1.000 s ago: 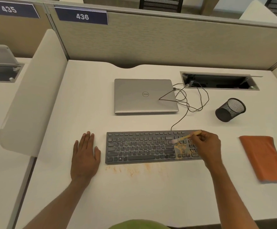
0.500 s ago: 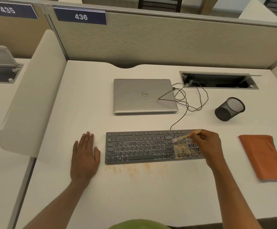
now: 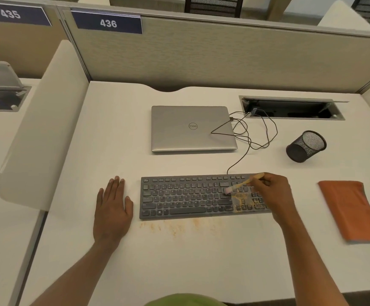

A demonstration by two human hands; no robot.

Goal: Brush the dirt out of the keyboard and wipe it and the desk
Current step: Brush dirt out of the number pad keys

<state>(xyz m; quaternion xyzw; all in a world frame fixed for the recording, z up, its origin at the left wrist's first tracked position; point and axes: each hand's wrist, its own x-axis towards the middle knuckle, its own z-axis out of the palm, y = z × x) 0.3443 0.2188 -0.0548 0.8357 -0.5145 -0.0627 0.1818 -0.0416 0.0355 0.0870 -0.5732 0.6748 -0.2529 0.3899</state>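
A: Through the head camera, where do we find the keyboard (image 3: 186, 196)?

B: We see it lying flat on the desk (image 3: 201, 261), toward the front edge, between our two hands. The left hand (image 3: 112, 208) rests palm down on the desk just left of it. Its fingers are straight, it holds nothing, and it stays clear of the keyboard's edge.

A: And the right hand (image 3: 270, 193)?

B: It hovers over the keyboard's right end and hides the outermost keys. Its fingers pinch the brush (image 3: 243, 184) by the handle. The brush slants down to the left, with its pale bristle tip on the keys just left of the hand.

A: Where do we see dirt (image 3: 240, 198)?

B: An orange-brown patch sits on the keys just below the bristles, right beside the hand. More crumbs (image 3: 175, 227) lie scattered on the desk along the keyboard's front edge, between our arms.

A: What else do we have on the desk?

B: The orange cloth (image 3: 349, 210) lies well to the right of the right hand, untouched. A closed laptop (image 3: 190, 129) lies behind the keyboard. A black mesh cup (image 3: 305, 146) sits behind and to the right of the hand. The cable (image 3: 246, 149) runs from the keyboard's back edge and loops beside the laptop.
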